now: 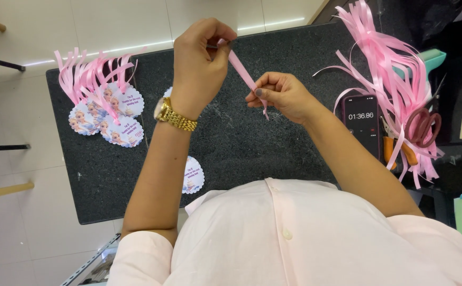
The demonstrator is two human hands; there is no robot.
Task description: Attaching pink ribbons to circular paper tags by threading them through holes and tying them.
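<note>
So from the head cam I've got both hands up over the dark speckled counter, working one strip of pink ribbon. My left hand has its grip pinched on the upper end of the ribbon, fingertips pressed together on it, and there's a gold watch on that wrist. My right hand pinches the same ribbon lower down, so the strip runs slanted and taut between the two grips, with a short tail hanging just under the right grip. Off past the left grip, well apart from it, there's a pile of round scalloped paper tags with pink ribbons already on them, fanned out on the counter. One more tag lies flat below the left forearm, closer to my body, partly hidden by the arm. Out beyond the right grip there's a phone with a timer screen lit, lying just beside a big bunch of loose pink ribbon strips. Red-handled scissors sit tangled in that bunch, further out from the right grip than the phone.
</note>
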